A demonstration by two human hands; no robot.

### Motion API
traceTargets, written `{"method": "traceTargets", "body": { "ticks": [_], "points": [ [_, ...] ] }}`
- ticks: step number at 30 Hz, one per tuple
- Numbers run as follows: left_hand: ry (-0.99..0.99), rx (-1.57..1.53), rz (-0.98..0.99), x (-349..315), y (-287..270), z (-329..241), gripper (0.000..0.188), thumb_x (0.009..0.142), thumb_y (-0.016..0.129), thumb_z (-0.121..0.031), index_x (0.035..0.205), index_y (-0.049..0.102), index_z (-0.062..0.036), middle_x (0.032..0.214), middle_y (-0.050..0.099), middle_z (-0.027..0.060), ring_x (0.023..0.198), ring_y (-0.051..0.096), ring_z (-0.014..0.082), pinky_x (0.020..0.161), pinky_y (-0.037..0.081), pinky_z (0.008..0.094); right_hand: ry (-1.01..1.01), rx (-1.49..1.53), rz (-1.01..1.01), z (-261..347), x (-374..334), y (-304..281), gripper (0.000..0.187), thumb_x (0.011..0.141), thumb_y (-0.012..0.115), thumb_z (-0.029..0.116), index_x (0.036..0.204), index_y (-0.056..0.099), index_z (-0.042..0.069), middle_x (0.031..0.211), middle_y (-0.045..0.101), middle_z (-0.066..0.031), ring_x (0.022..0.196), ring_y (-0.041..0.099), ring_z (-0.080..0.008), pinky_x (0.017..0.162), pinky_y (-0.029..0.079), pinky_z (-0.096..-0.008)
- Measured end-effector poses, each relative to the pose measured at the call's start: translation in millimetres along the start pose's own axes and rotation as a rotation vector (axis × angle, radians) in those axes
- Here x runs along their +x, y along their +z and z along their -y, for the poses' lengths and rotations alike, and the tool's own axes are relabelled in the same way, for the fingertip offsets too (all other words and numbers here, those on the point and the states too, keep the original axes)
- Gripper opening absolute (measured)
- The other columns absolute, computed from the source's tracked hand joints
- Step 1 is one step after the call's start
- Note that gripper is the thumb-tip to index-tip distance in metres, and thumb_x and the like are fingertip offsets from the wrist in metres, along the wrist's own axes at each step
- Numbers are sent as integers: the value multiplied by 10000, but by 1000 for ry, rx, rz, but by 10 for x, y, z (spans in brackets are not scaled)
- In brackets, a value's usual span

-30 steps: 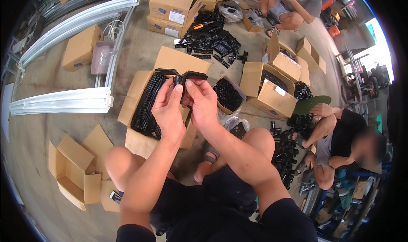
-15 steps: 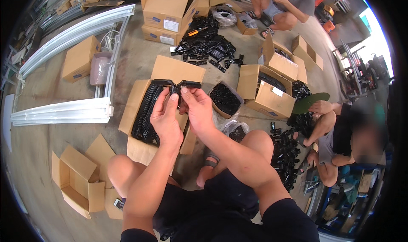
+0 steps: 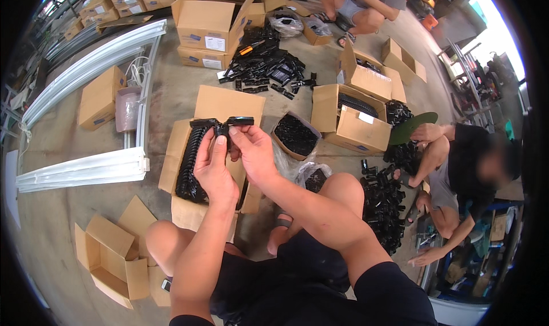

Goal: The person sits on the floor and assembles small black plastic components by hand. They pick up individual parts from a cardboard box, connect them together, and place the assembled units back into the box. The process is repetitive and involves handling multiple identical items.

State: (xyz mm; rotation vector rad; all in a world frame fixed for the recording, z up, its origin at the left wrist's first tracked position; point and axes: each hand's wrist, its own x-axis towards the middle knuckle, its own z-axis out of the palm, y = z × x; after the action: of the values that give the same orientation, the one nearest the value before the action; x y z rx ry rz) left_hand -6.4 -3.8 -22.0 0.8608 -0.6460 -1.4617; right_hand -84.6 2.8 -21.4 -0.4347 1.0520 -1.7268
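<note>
While both hands pinch it, a black plastic chain (image 3: 194, 154) hangs over an open cardboard box (image 3: 171, 166).
Left hand (image 3: 214, 169) grips the chain's top end; its free link (image 3: 240, 120) lies level, pointing right, held in the right hand (image 3: 254, 154) fingertips; loose black parts (image 3: 269, 68) beyond.

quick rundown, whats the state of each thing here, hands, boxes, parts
left hand: shut on black chain, fingers at its top link
right hand: shut on black chain, pinching the end piece
black chain: held up, its length hanging into the open box
open box: flaps spread, on the floor
small box of parts: open, full of black pieces
empty carton: open, tipped on its side
loose black parts pile: scattered on the floor
</note>
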Motion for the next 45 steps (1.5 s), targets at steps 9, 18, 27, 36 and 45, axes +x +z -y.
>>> {"method": "traceTargets", "body": {
  "ticks": [9,18,27,36,45],
  "points": [
    [-69,-81,24,-49,20,-80,352,996,683,-55,1330,622,36,1166,719,80,1035,675,148,918,531,298,-27,-7,18,78,-31,-20,111,993,705,128,1030,655,37,808,666,-6,609,546,-73,544,434,-234],
    [-91,-138,44,-33,1,-146,372,989,690,-48,1340,615,51,1179,717,83,1052,670,143,951,525,301,-47,-18,38,81,-19,-28,110,999,700,129,1037,666,32,858,690,-19,631,564,-74,552,443,-229],
    [-72,-104,19,-42,23,-83,353,987,687,-40,1330,630,25,1196,711,82,1060,672,163,947,535,313,-35,-43,7,56,4,-22,118,1005,703,155,1005,666,43,815,662,10,615,540,-59,535,422,-222],
    [-109,-43,1,164,-239,-88,314,1006,677,-73,1305,640,16,1168,715,100,1000,681,170,898,560,299,8,-589,202,9,-41,-161,247,965,728,255,935,675,15,723,655,-58,617,612,-151,583,504,-317],
    [-125,154,-32,65,-648,40,304,989,702,-68,1273,654,29,1112,708,69,952,666,124,877,583,303,-351,-1143,232,43,-89,-520,256,865,771,204,1028,682,27,895,665,-151,899,664,-330,828,541,-437]
  ]
}}
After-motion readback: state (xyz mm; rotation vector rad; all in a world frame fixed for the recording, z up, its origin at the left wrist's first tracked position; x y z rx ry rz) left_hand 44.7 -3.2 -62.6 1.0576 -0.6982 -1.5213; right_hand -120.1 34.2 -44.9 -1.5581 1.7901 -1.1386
